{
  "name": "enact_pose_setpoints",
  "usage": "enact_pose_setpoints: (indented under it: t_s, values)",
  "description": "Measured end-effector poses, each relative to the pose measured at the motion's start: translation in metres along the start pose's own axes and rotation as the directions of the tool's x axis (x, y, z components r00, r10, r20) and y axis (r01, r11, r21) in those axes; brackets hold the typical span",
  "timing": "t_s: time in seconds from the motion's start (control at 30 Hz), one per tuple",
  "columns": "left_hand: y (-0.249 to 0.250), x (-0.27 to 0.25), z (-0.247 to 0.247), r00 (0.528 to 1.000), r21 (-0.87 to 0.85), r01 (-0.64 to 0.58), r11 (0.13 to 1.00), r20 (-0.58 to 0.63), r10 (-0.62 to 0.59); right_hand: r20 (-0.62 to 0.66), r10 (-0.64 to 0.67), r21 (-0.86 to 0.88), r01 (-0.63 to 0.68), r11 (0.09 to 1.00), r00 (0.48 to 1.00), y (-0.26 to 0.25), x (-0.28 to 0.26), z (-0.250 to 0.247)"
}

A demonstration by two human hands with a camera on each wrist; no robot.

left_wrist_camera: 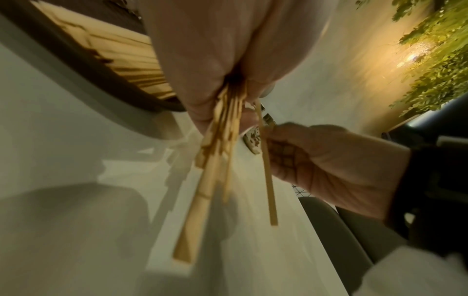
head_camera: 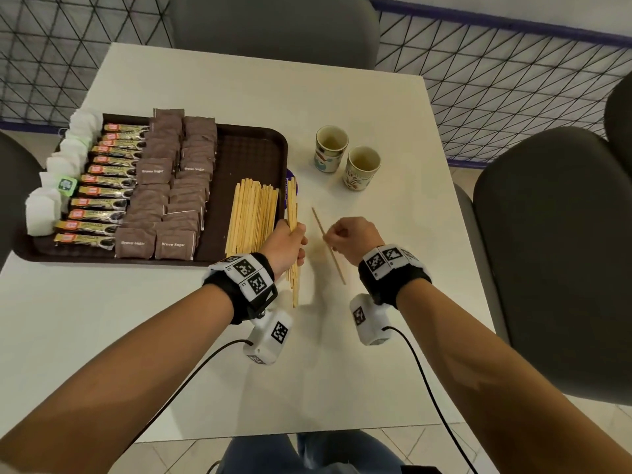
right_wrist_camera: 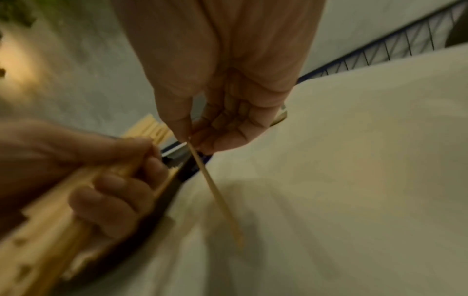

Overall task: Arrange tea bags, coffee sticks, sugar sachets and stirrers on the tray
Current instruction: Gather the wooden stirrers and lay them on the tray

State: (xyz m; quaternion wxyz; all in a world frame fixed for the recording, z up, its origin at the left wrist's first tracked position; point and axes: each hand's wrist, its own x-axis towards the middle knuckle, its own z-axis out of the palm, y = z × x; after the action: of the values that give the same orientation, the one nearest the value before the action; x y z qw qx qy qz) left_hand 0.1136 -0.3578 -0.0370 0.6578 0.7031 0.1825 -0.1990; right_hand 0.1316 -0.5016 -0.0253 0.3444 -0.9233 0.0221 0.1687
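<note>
1. Wooden stirrers (head_camera: 293,234), a bundle, stand clenched in the left hand (head_camera: 285,242) beside the tray (head_camera: 251,145), probably to square their ends.
2. Right hand (head_camera: 354,236) fingers pinch a single stirrer (head_camera: 328,246) above the surface (head_camera: 359,97), seemingly to join the bundle.
3. Tea bags (head_camera: 51,186), coffee sticks (head_camera: 102,191), sugar sachets (head_camera: 171,186) and more stirrers already lie in rows on the tray.
</note>
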Motion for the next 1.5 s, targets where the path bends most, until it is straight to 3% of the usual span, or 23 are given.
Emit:
enact_pose_setpoints:
  t_s: [0.1,0.33,0.43,0.5,0.6,0.67,0.8,0.97,1.1,1.23,1.37,1.5]
  values:
    - [0.005,0.000,-0.010,0.999,0.001,-0.036,0.999,0.010,0.036,0.014,-0.043,0.170,0.040,0.985,0.999,-0.028,0.001,0.009]
    - [0.020,0.006,-0.054,0.998,-0.122,-0.064,0.990,-0.038,0.060,0.095,-0.145,0.257,0.117,0.959,0.985,-0.074,0.015,0.028]
    - [0.024,0.016,-0.078,0.987,-0.068,-0.105,0.992,-0.129,0.096,0.141,-0.134,0.319,0.083,0.944,0.981,-0.090,0.018,0.037]
    - [0.028,0.023,-0.093,0.966,-0.048,-0.153,0.987,-0.218,0.139,0.231,-0.056,0.365,-0.033,0.930,0.971,-0.096,0.022,0.047]
    - [0.038,0.028,-0.111,0.956,-0.189,-0.197,0.962,-0.257,0.145,0.520,0.065,0.370,-0.293,0.881,0.852,-0.104,0.029,0.064]
    - [0.045,0.027,-0.119,0.957,-0.252,-0.219,0.943,-0.246,0.157,0.611,0.032,0.398,-0.341,0.852,0.791,-0.113,0.029,0.074]
    - [0.045,0.026,-0.127,0.956,-0.125,-0.258,0.958,-0.178,0.234,0.577,-0.100,0.444,-0.209,0.871,0.810,-0.132,0.032,0.083]
    - [0.035,0.034,-0.138,0.961,0.004,-0.242,0.970,-0.135,0.240,0.537,-0.145,0.457,-0.142,0.878,0.831,-0.146,0.043,0.088]
    - [0.034,0.036,-0.141,0.979,-0.051,-0.178,0.983,-0.107,0.172,0.401,-0.182,0.362,0.027,0.932,0.898,-0.150,0.047,0.094]
    - [0.036,0.038,-0.145,0.986,-0.085,-0.158,0.984,-0.068,0.153,0.300,-0.234,0.430,0.088,0.899,0.925,-0.151,0.048,0.103]
    - [0.049,0.049,-0.158,0.970,-0.146,-0.216,0.965,-0.149,0.194,0.353,-0.225,0.413,0.064,0.909,0.908,-0.149,0.049,0.104]
    - [0.068,0.059,-0.177,0.891,-0.035,-0.341,0.939,-0.331,0.311,0.405,-0.231,0.344,0.087,0.935,0.885,-0.147,0.050,0.100]
